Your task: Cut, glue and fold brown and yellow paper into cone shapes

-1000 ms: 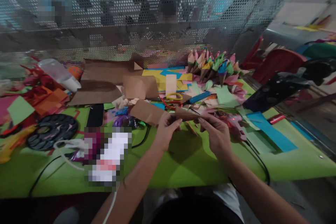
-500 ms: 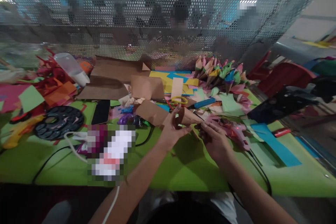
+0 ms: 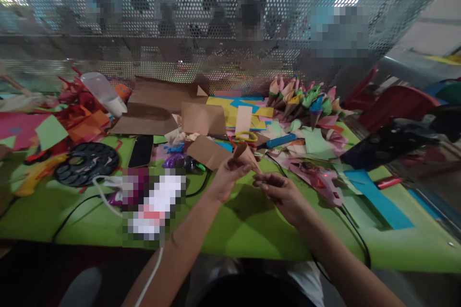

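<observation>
A brown paper cone (image 3: pixel 246 155) is tilted between my hands, its wide mouth up and to the left, its point down and to the right. My left hand (image 3: pixel 227 180) grips the cone's side, thumb across the front. At the pointed end, the bent fingers of my right hand (image 3: pixel 279 191) close together on the tip. Behind the cone lies a piece of brown paper (image 3: pixel 209 152), with yellow-handled scissors (image 3: pixel 246 137) and a blue cutter (image 3: pixel 281 141) beyond it. A pink glue gun (image 3: pixel 319 180) rests right of my right hand.
Several finished paper cones with coloured tops (image 3: pixel 300 96) stand at the back right. Brown sheets (image 3: pixel 151 105), a clear bottle (image 3: pixel 103 93), a black round palette (image 3: pixel 86 165) and a phone (image 3: pixel 141 151) lie leftward. Cables cross the green table (image 3: pixel 245 230). A perforated metal screen (image 3: pixel 201 14) rises behind.
The cone has turned so its mouth shows. My left hand has gone from spread fingers to a grip on its side; my right hand has moved slightly left and down.
</observation>
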Demonstrator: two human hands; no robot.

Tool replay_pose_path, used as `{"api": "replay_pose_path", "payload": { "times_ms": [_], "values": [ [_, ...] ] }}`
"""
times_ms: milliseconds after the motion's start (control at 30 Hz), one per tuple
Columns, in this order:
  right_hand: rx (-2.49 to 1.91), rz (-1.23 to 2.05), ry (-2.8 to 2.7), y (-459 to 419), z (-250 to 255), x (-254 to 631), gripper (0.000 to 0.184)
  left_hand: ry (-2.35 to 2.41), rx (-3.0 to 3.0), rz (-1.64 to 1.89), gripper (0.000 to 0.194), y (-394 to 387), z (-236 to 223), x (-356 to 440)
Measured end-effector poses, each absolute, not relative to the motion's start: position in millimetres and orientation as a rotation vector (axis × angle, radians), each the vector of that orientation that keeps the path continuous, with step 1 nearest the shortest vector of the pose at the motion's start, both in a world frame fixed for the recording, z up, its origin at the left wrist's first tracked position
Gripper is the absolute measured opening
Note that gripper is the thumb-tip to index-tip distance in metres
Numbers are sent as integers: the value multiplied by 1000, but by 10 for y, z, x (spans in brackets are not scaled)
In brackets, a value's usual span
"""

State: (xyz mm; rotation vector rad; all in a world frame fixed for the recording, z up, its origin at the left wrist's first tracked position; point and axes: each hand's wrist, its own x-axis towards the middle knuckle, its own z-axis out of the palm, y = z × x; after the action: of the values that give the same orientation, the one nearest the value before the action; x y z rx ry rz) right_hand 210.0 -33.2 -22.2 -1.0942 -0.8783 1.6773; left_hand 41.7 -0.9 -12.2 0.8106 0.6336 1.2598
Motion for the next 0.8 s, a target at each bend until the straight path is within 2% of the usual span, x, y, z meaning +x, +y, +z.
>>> {"api": "replay_pose_path", "payload": {
  "times_ms": [100,267,533,633,800],
  "values": [
    [-1152,1549,-1042,-339,-213,2145,34,629,782,1254,55,15,-134,380],
    [-1177,1118,-1246,-354,-77,2271,20,664,717,1151,57,10,-180,339],
    [-1089,732,-1710,-269,475,2294,25,590,847,1010,57,-30,-184,324],
    [-1062,740,-1798,-108,491,2263,23,589,859,974,55,-30,-195,312],
    [-1051,973,-1827,84,368,2219,26,628,867,931,55,-23,-170,317]
  ]
}}
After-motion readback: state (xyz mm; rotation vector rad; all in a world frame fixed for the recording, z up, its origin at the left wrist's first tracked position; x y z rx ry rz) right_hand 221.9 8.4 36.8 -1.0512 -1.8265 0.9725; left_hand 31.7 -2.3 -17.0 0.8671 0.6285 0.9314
